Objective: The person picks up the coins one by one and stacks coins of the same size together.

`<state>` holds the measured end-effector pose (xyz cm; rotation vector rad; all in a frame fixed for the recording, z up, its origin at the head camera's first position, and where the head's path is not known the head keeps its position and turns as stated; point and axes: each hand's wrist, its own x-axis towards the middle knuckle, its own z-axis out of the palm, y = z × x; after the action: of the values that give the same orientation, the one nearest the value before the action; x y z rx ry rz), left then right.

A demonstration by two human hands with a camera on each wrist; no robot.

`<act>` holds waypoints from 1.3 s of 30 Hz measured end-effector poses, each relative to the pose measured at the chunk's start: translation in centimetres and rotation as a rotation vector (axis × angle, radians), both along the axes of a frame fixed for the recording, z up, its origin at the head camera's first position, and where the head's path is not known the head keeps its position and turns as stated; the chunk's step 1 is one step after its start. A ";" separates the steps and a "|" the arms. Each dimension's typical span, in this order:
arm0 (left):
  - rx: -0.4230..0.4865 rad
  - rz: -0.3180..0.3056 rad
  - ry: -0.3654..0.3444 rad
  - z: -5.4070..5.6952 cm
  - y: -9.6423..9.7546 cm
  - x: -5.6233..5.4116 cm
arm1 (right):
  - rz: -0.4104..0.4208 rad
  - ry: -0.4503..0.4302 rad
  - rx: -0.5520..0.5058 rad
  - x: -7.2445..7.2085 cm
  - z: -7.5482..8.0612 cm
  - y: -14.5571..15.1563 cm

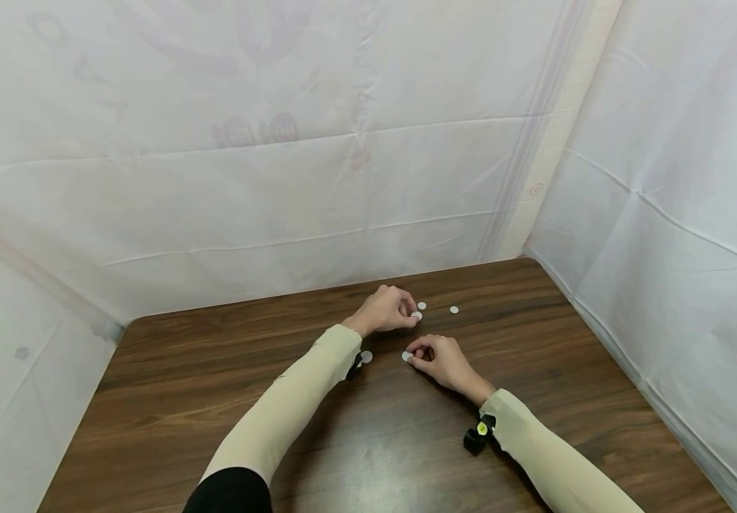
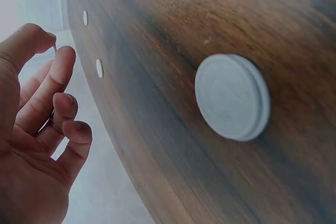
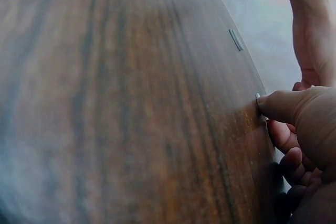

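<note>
Small flat white round discs lie on a dark wooden table. My left hand (image 1: 384,311) pinches one white disc (image 1: 417,315) between thumb and index finger; in the left wrist view this disc (image 2: 54,49) shows edge-on, with the other fingers loosely bent. Nearer to me, my right hand (image 1: 445,363) holds another disc (image 1: 406,356) by its edge with thumb and fingertips, close over the tabletop. Beside my left wrist is a stack of two discs (image 1: 366,356), seen large in the left wrist view as a stack (image 2: 231,98) with its layers slightly offset.
Two single discs lie past my hands, one disc (image 1: 422,306) just beyond the left fingertips and another disc (image 1: 454,310) farther right. The wooden table (image 1: 169,399) ends at a white sheet wall (image 1: 279,178) behind, and more sheeting (image 1: 683,214) hangs at the right.
</note>
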<state>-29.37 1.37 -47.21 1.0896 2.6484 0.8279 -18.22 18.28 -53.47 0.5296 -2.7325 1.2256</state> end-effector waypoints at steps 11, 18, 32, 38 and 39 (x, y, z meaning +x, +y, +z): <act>0.013 -0.007 -0.008 0.2 -1.5 0.6 | 0.003 0.020 0.013 0.0 0.0 0.1; 0.052 -0.022 -0.015 0.4 -2.4 1.3 | 0.003 0.031 0.014 -0.1 -0.1 0.1; 0.066 -0.054 0.007 0.2 -3.7 2.5 | -0.002 0.013 0.000 -0.1 0.2 0.0; 0.057 -0.043 -0.014 0.2 -4.1 3.0 | -0.008 0.017 0.007 -0.2 0.1 0.1; 0.055 -0.040 -0.019 0.1 -4.2 3.1 | -0.009 0.018 0.009 -0.2 0.1 0.1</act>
<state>-26.25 -2.80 -47.09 1.1387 2.5936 0.9040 -18.47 18.38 -53.40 0.5265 -2.7235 1.2012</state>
